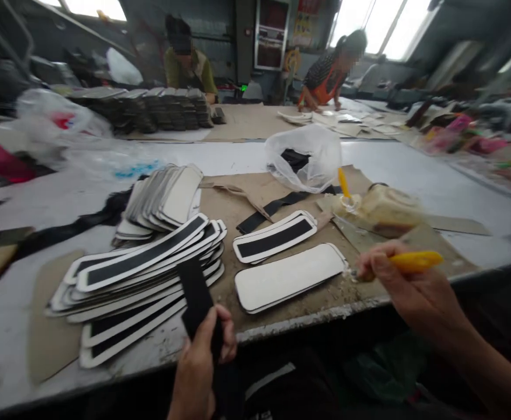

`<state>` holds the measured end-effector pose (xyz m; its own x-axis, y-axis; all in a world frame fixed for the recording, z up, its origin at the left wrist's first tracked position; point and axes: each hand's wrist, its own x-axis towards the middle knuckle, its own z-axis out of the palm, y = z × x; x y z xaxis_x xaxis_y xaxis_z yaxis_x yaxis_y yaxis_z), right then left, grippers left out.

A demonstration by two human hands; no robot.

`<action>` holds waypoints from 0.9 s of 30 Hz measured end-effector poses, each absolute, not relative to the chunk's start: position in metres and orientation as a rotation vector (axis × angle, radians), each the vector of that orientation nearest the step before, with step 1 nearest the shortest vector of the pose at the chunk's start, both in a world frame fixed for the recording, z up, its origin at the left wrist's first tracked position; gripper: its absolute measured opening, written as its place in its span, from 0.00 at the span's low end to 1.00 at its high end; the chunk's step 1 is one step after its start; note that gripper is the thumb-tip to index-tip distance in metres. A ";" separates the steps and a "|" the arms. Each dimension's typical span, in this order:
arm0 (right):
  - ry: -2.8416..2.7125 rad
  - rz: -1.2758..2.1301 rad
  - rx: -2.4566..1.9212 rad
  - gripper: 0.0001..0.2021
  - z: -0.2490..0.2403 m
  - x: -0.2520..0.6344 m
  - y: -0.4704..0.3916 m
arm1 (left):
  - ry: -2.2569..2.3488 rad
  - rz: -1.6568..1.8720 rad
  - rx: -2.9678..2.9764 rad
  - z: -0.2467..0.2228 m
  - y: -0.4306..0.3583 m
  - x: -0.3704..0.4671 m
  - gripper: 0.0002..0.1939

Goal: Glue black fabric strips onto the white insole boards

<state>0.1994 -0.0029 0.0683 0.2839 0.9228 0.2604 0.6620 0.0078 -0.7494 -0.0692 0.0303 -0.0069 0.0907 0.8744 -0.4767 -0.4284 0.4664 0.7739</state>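
My left hand (205, 347) pinches a black strip (193, 286) upright at the table's front edge. In my right hand (404, 283) is a yellow-handled brush (415, 261), its bristle end at the right end of a blank white rounded panel (288, 277). Behind that panel lies a white panel with a black strip on it (277, 240). To the left, a fanned pile of such strip-bearing panels (146, 251) stands beside my left hand. A stack of plain white panels (181, 195) sits behind the pile.
A glue-stained container (389, 204) and another yellow-handled brush (343, 184) stand at the right. A clear plastic bag (325, 154) holds black material. Across the table, one person (189, 64) is behind stacked dark pieces (168, 111); another person (332, 70) leans over pale sheets.
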 end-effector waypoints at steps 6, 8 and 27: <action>-1.568 0.960 -1.480 0.12 0.048 0.117 0.019 | 0.942 0.851 0.469 0.019 0.013 -0.055 0.15; -1.459 1.163 -1.388 0.10 0.045 0.097 0.028 | 0.917 0.832 0.498 0.021 0.009 -0.052 0.15; -0.840 0.974 -1.417 0.14 0.029 0.117 0.014 | 0.900 0.553 0.948 -0.018 -0.013 -0.041 0.24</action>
<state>0.1170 0.0140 0.0293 0.3962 0.9137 -0.0897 -0.0449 -0.0783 -0.9959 -0.0407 -0.0133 -0.0183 0.5298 0.7446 -0.4061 -0.0253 0.4924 0.8700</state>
